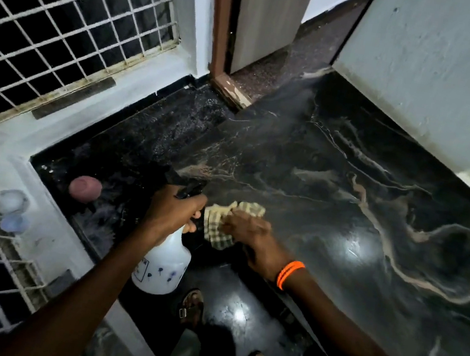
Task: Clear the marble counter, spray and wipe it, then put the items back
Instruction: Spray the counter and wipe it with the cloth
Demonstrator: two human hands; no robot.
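Note:
The black marble counter [346,193] with pale veins fills the right half of the view. My left hand [174,211] grips a white spray bottle [162,267] by its black trigger head, nozzle aimed over the counter toward the far corner. A faint mist hangs over the stone. My right hand [246,229], with an orange band at the wrist, presses a checked yellow cloth [221,224] onto the counter's near left edge.
A pink rounded object [85,188] lies on the lower dark ledge at left, beside something dark and fluffy [104,219]. Two pale plastic items [10,209] sit by the grilled window. A door frame [221,40] stands at the back. My sandalled feet [193,307] show below.

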